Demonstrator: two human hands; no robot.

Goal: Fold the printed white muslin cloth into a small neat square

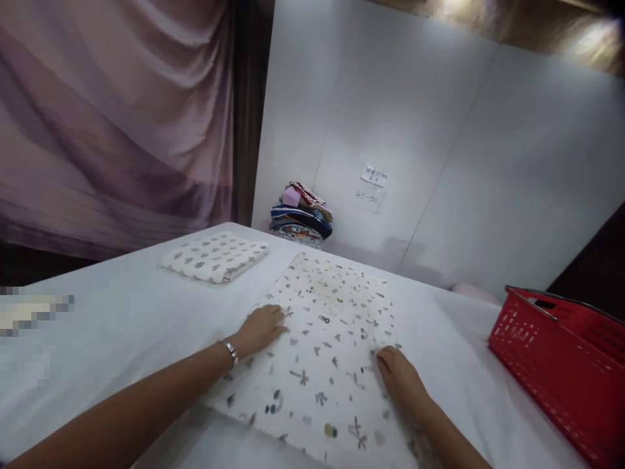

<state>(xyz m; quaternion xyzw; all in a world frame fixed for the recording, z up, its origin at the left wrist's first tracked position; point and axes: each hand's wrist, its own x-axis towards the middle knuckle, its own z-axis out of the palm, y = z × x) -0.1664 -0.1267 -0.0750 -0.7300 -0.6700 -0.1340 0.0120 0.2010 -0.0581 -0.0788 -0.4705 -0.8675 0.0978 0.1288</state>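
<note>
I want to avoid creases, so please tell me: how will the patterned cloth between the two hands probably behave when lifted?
The patterned cloth would probably sag, since it looks soft and lies flat on the table. It is likely light for its size, as it looks thin. Rolling seems unlikely, given its flat shape.

Pinkish curtain [117, 117] hangs near a white, seemingly panelled wall [415, 130].

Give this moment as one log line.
left hand: at left edge of white printed rectangular cloth | right hand: at its right edge | left: folded white printed cloth | right: red plastic basket
</note>
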